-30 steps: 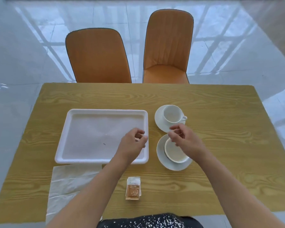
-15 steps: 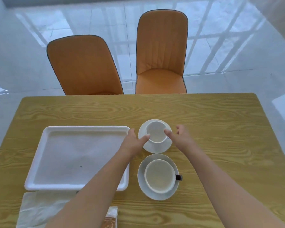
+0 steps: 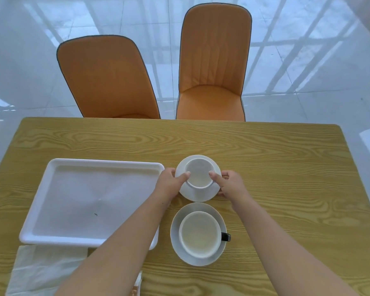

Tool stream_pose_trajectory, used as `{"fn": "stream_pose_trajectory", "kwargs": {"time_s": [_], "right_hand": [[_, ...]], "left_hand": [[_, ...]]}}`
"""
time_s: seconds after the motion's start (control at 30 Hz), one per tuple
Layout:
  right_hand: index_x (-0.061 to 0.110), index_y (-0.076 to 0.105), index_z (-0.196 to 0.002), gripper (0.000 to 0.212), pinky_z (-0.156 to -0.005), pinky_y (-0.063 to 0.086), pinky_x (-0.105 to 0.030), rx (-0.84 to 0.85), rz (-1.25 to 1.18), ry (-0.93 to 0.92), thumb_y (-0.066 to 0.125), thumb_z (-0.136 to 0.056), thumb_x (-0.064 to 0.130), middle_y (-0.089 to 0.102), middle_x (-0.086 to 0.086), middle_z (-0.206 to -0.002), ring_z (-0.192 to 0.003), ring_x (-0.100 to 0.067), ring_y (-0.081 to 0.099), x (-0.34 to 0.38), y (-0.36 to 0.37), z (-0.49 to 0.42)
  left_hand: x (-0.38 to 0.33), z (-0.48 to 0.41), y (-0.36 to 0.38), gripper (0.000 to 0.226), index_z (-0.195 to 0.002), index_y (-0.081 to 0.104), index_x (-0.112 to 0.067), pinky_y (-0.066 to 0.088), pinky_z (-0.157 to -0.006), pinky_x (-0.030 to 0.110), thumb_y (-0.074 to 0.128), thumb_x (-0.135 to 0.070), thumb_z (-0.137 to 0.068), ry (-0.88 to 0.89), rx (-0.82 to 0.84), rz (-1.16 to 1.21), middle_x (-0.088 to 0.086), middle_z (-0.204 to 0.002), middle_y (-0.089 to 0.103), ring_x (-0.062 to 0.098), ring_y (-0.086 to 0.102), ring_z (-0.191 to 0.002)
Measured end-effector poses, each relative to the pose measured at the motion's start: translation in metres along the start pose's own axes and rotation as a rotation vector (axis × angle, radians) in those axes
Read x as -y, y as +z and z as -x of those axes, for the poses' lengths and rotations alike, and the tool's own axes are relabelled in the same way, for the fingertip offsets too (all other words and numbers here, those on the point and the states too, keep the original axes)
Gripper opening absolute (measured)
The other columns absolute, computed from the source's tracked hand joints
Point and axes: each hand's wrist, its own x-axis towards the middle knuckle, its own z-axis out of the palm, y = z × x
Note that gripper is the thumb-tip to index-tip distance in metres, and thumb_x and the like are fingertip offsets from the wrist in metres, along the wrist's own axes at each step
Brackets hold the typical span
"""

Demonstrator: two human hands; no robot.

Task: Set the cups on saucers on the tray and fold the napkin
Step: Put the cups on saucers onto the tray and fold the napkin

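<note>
A white cup [image 3: 199, 175] stands on a white saucer [image 3: 201, 193] right of the white tray [image 3: 41, 212]. My left hand [image 3: 171, 184] grips the saucer's left edge, thumb against the cup. My right hand [image 3: 229, 185] grips the right edge the same way. Nearer me, a second white cup [image 3: 199, 233] with a dark handle sits on a grey-white saucer [image 3: 176, 244], untouched. A white napkin [image 3: 41, 270] lies flat below the tray, partly under my left forearm.
The wooden table [image 3: 286, 178] holds everything. Two orange chairs [image 3: 107, 77] stand at its far edge. A small brown sachet [image 3: 135, 292] peeks out at the bottom beside my left arm.
Both hands moved from the near cup to the far cup and closed on its saucer's edges. The camera tipped closer over the table.
</note>
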Motion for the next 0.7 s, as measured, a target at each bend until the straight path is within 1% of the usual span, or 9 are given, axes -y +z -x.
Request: {"fn": "stream_pose_trajectory", "kwargs": {"time_s": [0.07, 0.17, 0.27, 0.33, 0.4, 0.5, 0.57, 0.63, 0.7], "right_hand": [[0.012, 0.059, -0.113, 0.044, -0.09, 0.058, -0.049, 0.005, -0.017, -0.005, 0.075, -0.086, 0.044, 0.07, -0.009, -0.108, -0.098, -0.025, 0.069, 0.001, -0.002, 0.001], [0.014, 0.059, -0.112, 0.044, -0.088, 0.059, -0.049, 0.012, -0.052, -0.029, 0.075, -0.085, 0.045, 0.07, -0.009, -0.109, -0.098, -0.024, 0.07, 0.007, -0.006, 0.006], [0.019, 0.058, -0.108, 0.044, -0.085, 0.061, -0.047, 0.028, -0.084, -0.083, 0.078, -0.081, 0.048, 0.071, -0.006, -0.107, -0.095, -0.021, 0.071, 0.019, -0.007, 0.016], [0.019, 0.059, -0.107, 0.046, -0.083, 0.062, -0.046, 0.034, -0.077, -0.119, 0.079, -0.08, 0.05, 0.071, -0.005, -0.104, -0.092, -0.02, 0.072, 0.028, -0.004, 0.025], [0.017, 0.059, -0.106, 0.046, -0.079, 0.062, -0.043, 0.05, -0.079, -0.142, 0.08, -0.079, 0.049, 0.071, -0.005, -0.101, -0.089, -0.019, 0.072, 0.037, 0.004, 0.036], [0.017, 0.059, -0.105, 0.046, -0.077, 0.062, -0.041, 0.085, -0.076, -0.17, 0.08, -0.079, 0.049, 0.071, -0.005, -0.099, -0.087, -0.018, 0.072, 0.046, 0.021, 0.054], [0.016, 0.058, -0.105, 0.047, -0.074, 0.062, -0.039, 0.106, -0.078, -0.189, 0.079, -0.08, 0.049, 0.071, -0.006, -0.099, -0.087, -0.019, 0.072, 0.05, 0.037, 0.066], [0.014, 0.058, -0.107, 0.048, -0.067, 0.061, -0.034, 0.12, -0.078, -0.202, 0.079, -0.08, 0.048, 0.071, -0.007, -0.099, -0.085, -0.019, 0.072, 0.054, 0.055, 0.078], [0.012, 0.058, -0.107, 0.049, -0.062, 0.058, -0.03, 0.125, -0.077, -0.21, 0.079, -0.081, 0.047, 0.071, -0.008, -0.099, -0.083, -0.018, 0.072, 0.058, 0.076, 0.089]], "left_hand": [[-0.001, 0.005, 0.001, 0.036, -0.117, 0.067, -0.01, 0.057, -0.091, 0.054, 0.073, -0.032, -0.089, 0.012, -0.002, 0.058, 0.011, -0.111, 0.071, 0.03, 0.07, -0.102], [-0.002, 0.016, -0.001, 0.023, -0.104, 0.072, -0.012, 0.058, -0.087, 0.057, 0.074, -0.029, -0.089, 0.094, -0.016, 0.103, 0.009, -0.096, 0.072, 0.037, 0.071, -0.097], [-0.005, 0.029, -0.01, 0.025, -0.109, 0.071, -0.013, 0.06, -0.086, 0.056, 0.075, -0.027, -0.089, 0.122, -0.019, 0.188, 0.008, -0.093, 0.071, 0.034, 0.072, -0.094], [-0.006, 0.037, -0.02, 0.025, -0.109, 0.072, -0.014, 0.061, -0.086, 0.053, 0.076, -0.027, -0.088, 0.145, -0.012, 0.214, 0.014, -0.098, 0.073, 0.032, 0.073, -0.094], [-0.006, 0.047, -0.035, 0.024, -0.108, 0.072, -0.015, 0.063, -0.082, 0.048, 0.076, -0.028, -0.088, 0.175, -0.005, 0.235, 0.016, -0.101, 0.072, 0.025, 0.074, -0.089], [-0.002, 0.062, -0.062, 0.029, -0.114, 0.071, -0.016, 0.063, -0.077, 0.038, 0.076, -0.029, -0.088, 0.221, -0.029, 0.244, 0.011, -0.105, 0.071, 0.016, 0.073, -0.086], [0.002, 0.072, -0.082, 0.031, -0.116, 0.071, -0.017, 0.063, -0.08, 0.038, 0.076, -0.029, -0.088, 0.25, -0.046, 0.248, 0.009, -0.106, 0.07, 0.018, 0.073, -0.091], [0.008, 0.081, -0.104, 0.03, -0.115, 0.072, -0.017, 0.063, -0.081, 0.04, 0.076, -0.03, -0.088, 0.268, -0.051, 0.249, 0.006, -0.104, 0.069, 0.021, 0.073, -0.094], [0.015, 0.087, -0.128, 0.025, -0.11, 0.073, -0.017, 0.062, -0.079, 0.04, 0.076, -0.029, -0.088, 0.294, -0.05, 0.243, 0.004, -0.098, 0.068, 0.018, 0.072, -0.088]]}}
